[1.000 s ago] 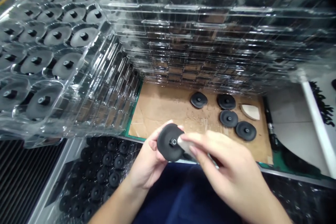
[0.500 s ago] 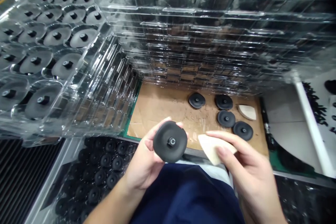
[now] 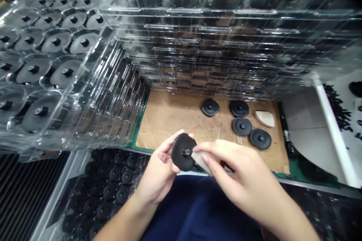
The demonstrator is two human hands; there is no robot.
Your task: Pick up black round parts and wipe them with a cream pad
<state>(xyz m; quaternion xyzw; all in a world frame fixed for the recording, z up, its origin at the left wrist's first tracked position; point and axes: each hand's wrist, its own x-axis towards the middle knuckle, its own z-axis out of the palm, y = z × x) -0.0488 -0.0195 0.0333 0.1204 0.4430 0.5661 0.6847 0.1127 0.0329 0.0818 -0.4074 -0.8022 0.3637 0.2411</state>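
My left hand (image 3: 158,171) grips a black rounded disc (image 3: 181,154) by its edge, its short central stud facing up towards me. Pinched in my right hand (image 3: 237,167) is a cream wedge-shaped pad (image 3: 201,161), its tip against or very close to the disc's face beside the stud. My right fingers hide much of the pad. Beyond my hands, several similar black discs lie on the brown cardboard (image 3: 166,113), one of them a disc (image 3: 210,107) apart from the others. A second cream wedge pad (image 3: 264,118) rests to their right.
Clear plastic trays (image 3: 68,71) full of black discs are stacked at the left. A tall wall of stacked clear trays (image 3: 215,41) stands behind the cardboard. More discs fill a tray (image 3: 107,184) at lower left. A white bar (image 3: 336,131) edges the right side.
My right hand has moved left, bringing the cream pad to the disc. The disc has tilted in my left hand, so its face turns more to the right.
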